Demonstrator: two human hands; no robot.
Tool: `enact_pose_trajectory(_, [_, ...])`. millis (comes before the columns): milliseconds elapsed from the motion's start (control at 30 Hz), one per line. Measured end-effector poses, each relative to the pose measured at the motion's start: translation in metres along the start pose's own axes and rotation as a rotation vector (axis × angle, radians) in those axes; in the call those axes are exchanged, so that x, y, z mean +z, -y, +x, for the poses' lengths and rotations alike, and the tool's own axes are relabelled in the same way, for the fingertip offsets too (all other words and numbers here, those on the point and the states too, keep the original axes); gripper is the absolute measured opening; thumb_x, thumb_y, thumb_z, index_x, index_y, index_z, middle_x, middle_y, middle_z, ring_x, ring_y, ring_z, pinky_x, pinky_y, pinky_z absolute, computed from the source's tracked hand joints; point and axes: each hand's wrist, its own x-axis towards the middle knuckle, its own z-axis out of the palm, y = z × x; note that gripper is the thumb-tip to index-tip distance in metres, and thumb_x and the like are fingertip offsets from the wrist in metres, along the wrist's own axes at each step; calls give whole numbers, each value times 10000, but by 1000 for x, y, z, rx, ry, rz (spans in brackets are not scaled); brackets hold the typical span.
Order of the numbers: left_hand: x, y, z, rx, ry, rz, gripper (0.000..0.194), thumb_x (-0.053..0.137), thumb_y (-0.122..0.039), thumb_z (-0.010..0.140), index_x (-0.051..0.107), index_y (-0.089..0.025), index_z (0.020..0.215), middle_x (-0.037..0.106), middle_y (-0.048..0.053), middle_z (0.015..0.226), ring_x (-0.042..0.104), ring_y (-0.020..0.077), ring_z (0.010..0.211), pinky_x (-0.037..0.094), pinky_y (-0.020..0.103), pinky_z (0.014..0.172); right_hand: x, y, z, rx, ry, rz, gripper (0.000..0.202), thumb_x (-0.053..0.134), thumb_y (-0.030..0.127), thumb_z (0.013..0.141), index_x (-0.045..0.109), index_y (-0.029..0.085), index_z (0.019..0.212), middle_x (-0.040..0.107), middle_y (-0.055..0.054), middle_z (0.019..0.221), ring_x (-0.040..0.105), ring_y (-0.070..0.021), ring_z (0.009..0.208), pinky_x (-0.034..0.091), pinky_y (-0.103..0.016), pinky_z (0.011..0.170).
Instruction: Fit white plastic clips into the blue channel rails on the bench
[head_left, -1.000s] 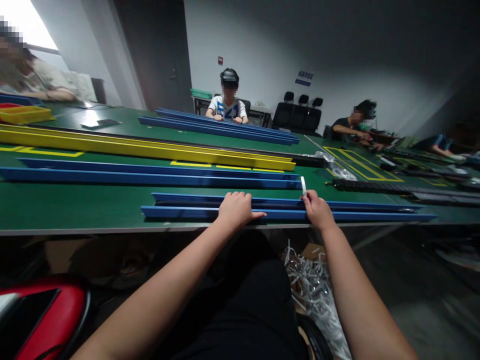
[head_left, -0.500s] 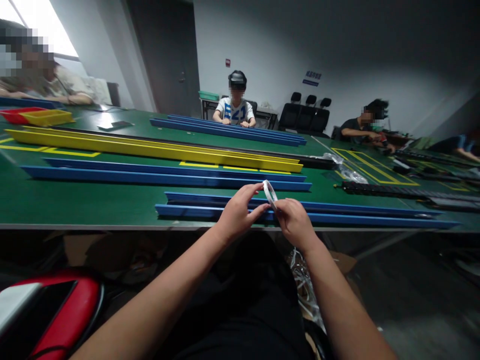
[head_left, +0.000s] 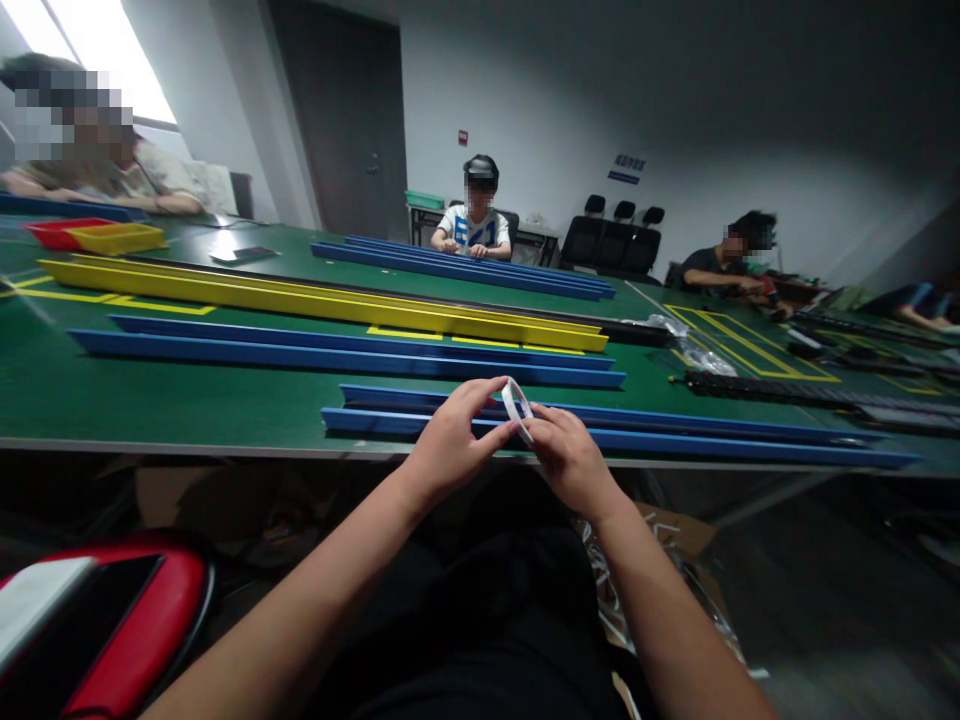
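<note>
A narrow white ring, like a roll of tape (head_left: 513,404), is held upright between my two hands above the near blue channel (head_left: 675,440). My left hand (head_left: 452,432) grips its left side between thumb and fingertips. On the other side, my right hand (head_left: 571,452) pinches the ring's lower right edge with bent fingers. The near channel lies lengthwise along the table's front edge, with a dark strip inside it. Behind it lies a second blue channel (head_left: 300,352), and beyond that a long yellow channel (head_left: 315,300).
Red (head_left: 64,233) and yellow trays (head_left: 120,238) stand at the back left of the green table (head_left: 225,400). More blue channels (head_left: 465,268) lie near a person opposite. Other people sit left and right. A red seat (head_left: 165,610) is at lower left.
Both hands and the white ring have moved slightly left and down, and the ring has turned a little. The camera view has shifted slightly too.
</note>
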Motion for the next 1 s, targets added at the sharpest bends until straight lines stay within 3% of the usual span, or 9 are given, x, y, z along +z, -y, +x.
enact_pose_trajectory(333, [-2,-12,-9,-123,-156,-29,250,603,-387,882,667,-234,1069,677,55,1145,627,205,1066,544,366,927,-10,17,5,40,-36,-30,280,458,147,933,614,285,1120,691,-43,1114,522,-214,1253,379,-458,1075])
enact_pose_trajectory(600, [-2,-7,-9,-177,-135,-105,213,628,-376,860,668,-216,995,698,41,994,657,172,869,557,322,816,-6,16,4,7,-32,-51,244,457,149,937,599,275,1091,689,-40,1097,530,-203,1232,361,-450,1084])
enact_pose_trajectory(867, [-3,12,-6,-209,-9,-262,217,665,-394,822,640,-187,884,676,36,877,636,154,783,533,290,731,-4,17,2,3,9,-72,260,476,102,916,589,248,1099,690,-34,1097,526,-199,1230,314,-468,1106])
enact_pose_trajectory(1000, [-4,14,-7,-200,-45,-278,226,668,-401,818,648,-186,885,685,42,872,639,156,778,535,289,725,0,16,3,1,-4,-56,235,482,117,925,590,250,1085,687,-33,1084,537,-193,1207,319,-455,1101])
